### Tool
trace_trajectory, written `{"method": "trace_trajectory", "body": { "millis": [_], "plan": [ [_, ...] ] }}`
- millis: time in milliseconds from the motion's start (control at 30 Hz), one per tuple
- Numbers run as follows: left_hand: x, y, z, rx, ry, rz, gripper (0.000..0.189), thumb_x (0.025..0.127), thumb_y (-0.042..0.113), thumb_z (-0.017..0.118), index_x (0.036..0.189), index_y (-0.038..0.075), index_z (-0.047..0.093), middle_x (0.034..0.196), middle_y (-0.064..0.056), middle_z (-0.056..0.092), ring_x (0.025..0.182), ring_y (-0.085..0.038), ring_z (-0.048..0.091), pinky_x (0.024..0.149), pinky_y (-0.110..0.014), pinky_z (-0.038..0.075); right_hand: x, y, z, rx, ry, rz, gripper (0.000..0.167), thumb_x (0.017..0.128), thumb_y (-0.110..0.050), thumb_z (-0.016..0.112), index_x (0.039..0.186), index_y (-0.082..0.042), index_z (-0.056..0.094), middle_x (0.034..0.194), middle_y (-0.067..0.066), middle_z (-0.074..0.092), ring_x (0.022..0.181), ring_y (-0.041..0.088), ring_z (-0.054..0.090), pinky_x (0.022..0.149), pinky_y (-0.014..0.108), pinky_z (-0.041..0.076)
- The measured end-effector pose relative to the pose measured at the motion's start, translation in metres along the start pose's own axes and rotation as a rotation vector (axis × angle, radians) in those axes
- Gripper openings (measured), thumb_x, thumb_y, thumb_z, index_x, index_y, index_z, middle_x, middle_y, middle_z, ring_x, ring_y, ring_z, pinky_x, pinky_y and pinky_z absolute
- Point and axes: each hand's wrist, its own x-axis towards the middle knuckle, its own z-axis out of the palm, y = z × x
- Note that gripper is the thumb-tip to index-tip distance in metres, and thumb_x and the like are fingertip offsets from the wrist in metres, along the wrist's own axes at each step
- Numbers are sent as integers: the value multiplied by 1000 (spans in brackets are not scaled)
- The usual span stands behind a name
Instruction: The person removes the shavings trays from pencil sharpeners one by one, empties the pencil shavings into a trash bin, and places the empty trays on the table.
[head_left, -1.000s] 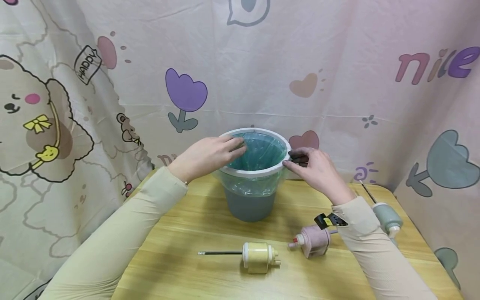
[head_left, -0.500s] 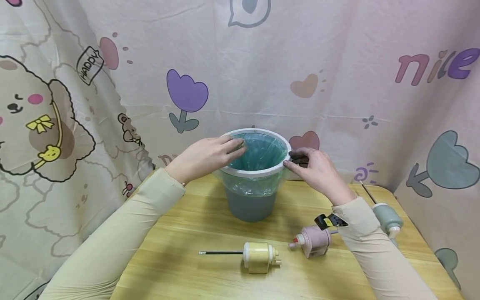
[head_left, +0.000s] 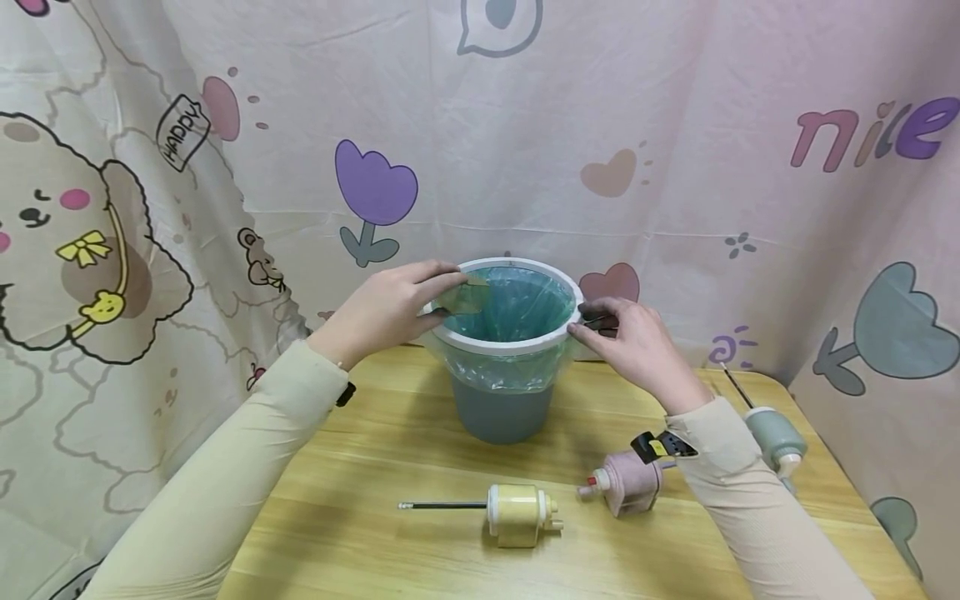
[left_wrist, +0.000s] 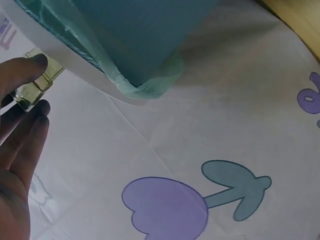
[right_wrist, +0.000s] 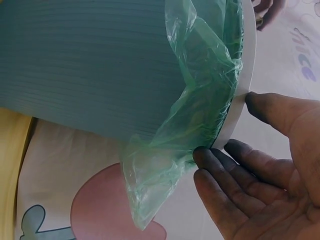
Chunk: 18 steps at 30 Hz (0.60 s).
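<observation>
A grey-blue trash can (head_left: 501, 415) stands near the back of the table, with a white ring (head_left: 517, 344) round its rim and a green plastic bag (head_left: 525, 296) lining it. My left hand (head_left: 378, 312) is at the can's left rim. Its thumb and fingers pinch a small see-through yellowish plastic box (left_wrist: 36, 90), tipped over the opening. On the opposite side, my right hand (head_left: 637, 346) holds the rim between thumb and fingertips. In the right wrist view, the bag's loose edge (right_wrist: 150, 175) hangs beside those fingers (right_wrist: 215, 175). The can's bottom is hidden.
On the wooden table (head_left: 360, 550) lies a yellow pencil sharpener (head_left: 517, 515) with a pencil (head_left: 442, 505) in it. To its right are a pink sharpener (head_left: 632, 483) and a green one (head_left: 776, 433), near the right edge. A printed curtain (head_left: 495, 167) hangs close behind.
My left hand has shifted slightly left and turned, so the yellowish box in its fingers now shows. My right hand keeps its hold on the rim.
</observation>
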Motion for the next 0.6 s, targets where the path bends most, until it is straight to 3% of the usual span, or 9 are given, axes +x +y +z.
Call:
{"method": "trace_trajectory", "body": {
  "millis": [167, 433, 600],
  "plan": [
    [-10, -2, -3, -45, 80, -47, 59, 79, 9, 95, 132, 1, 71, 123, -12, 75, 103, -30, 76, 92, -44, 66, -3, 0, 1, 3, 14, -23, 50, 103, -39, 72, 136, -2, 69, 128, 19, 77, 115, 36, 76, 101, 55, 62],
    [-27, 0, -9, -164, 168, -113, 58, 77, 2, 94, 130, 1, 71, 117, -13, 76, 100, -28, 77, 82, -39, 68, -14, -1, 1, 25, 18, -45, 51, 103, -38, 73, 141, -3, 65, 132, 18, 75, 117, 37, 76, 103, 56, 61],
    [-40, 5, -17, -238, 210, -161, 59, 74, 0, 95, 128, 1, 72, 113, -10, 78, 98, -23, 79, 89, -32, 67, -24, -4, 0, 18, 19, -66, 50, 103, -37, 73, 140, -5, 66, 137, 18, 72, 119, 37, 75, 104, 57, 61]
  ]
}}
